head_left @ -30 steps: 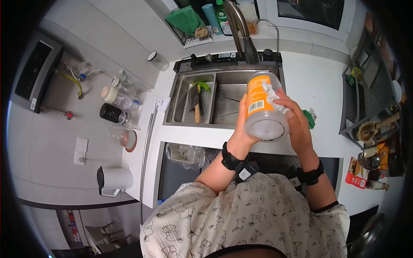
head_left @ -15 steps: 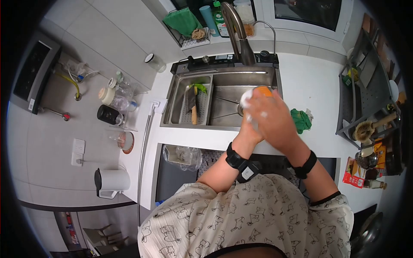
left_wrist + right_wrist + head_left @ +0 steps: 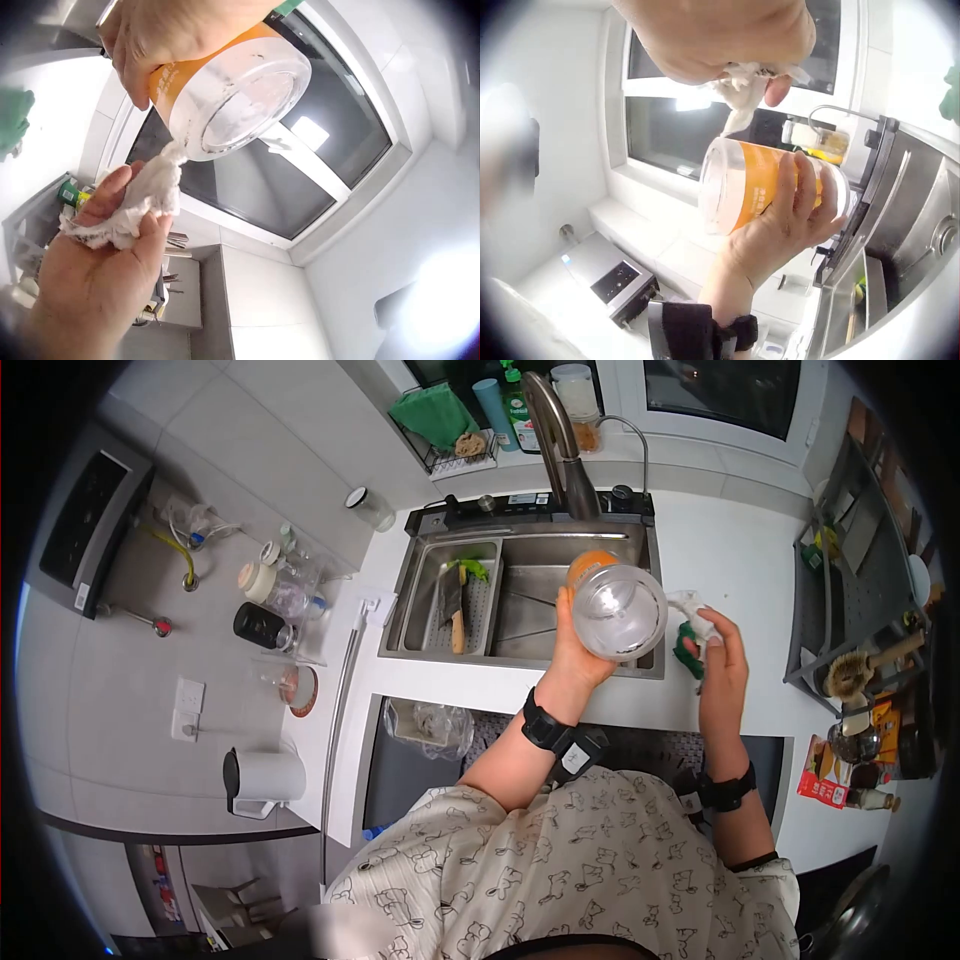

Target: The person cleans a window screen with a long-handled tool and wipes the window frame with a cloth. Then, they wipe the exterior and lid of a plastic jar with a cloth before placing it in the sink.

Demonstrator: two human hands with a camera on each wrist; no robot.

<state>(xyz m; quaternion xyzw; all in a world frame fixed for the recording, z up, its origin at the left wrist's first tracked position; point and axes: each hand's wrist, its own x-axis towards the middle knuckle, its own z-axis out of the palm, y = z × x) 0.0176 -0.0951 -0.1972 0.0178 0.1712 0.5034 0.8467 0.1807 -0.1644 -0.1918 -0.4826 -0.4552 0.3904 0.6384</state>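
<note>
My left hand [image 3: 582, 662] grips a clear plastic jar [image 3: 620, 615] with an orange label, held over the front right part of the sink. Its round base faces me in the head view, with dark specks along the edge. To the right of it, my right hand [image 3: 726, 675] holds a crumpled white tissue [image 3: 154, 191] between fingers and thumb. One end of the tissue reaches the rim of the jar's base in the left wrist view. In the right wrist view, the left hand's fingers [image 3: 806, 187] wrap over the orange label [image 3: 761, 180].
A green cloth [image 3: 688, 648] lies on the counter behind the right hand. Inside the sink [image 3: 530, 645], a perforated tray [image 3: 480, 625] holds a knife [image 3: 457, 625] and a green leaf. The faucet [image 3: 572, 480] rises behind. At the right stands a dark rack [image 3: 850, 530].
The right hand passed over the jar, hiding much of it, and is now off to its right with the tissue. The jar has turned so its base faces the head camera.
</note>
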